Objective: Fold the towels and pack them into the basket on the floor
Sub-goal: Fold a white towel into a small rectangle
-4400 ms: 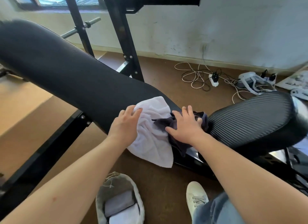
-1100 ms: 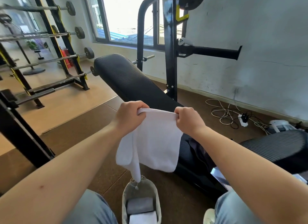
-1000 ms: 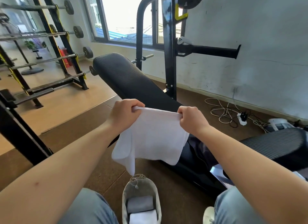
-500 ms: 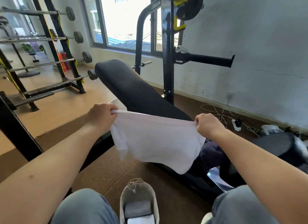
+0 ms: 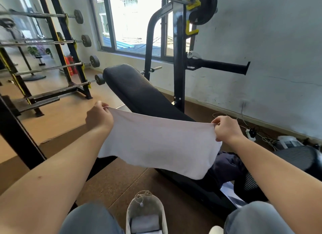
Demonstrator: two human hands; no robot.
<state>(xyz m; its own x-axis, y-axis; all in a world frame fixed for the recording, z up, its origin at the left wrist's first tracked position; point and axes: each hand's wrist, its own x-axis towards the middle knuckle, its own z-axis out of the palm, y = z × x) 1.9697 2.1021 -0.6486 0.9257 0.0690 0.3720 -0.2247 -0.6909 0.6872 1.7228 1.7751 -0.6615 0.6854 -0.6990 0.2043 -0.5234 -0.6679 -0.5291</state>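
I hold a white towel (image 5: 160, 143) stretched wide in the air above the black bench. My left hand (image 5: 99, 116) pinches its upper left corner and my right hand (image 5: 225, 129) pinches its upper right corner. The cloth hangs down between them, its lower edge sagging to the right. A dark navy towel (image 5: 228, 165) lies crumpled on the bench behind it, partly hidden. The grey fabric basket (image 5: 135, 209) stands on the floor between my knees, with a grey folded towel (image 5: 145, 222) inside.
The black padded bench (image 5: 137, 92) slants from far left to near right, with its seat pad (image 5: 296, 157) at right. A rack upright (image 5: 178, 59) stands behind it. Barbell racks (image 5: 57, 66) fill the left. Cables and a power strip (image 5: 250, 132) lie by the wall.
I lifted the white towel off the bench and spread my hands apart, so it went from bunched and hanging to stretched wide. My view tilted up.
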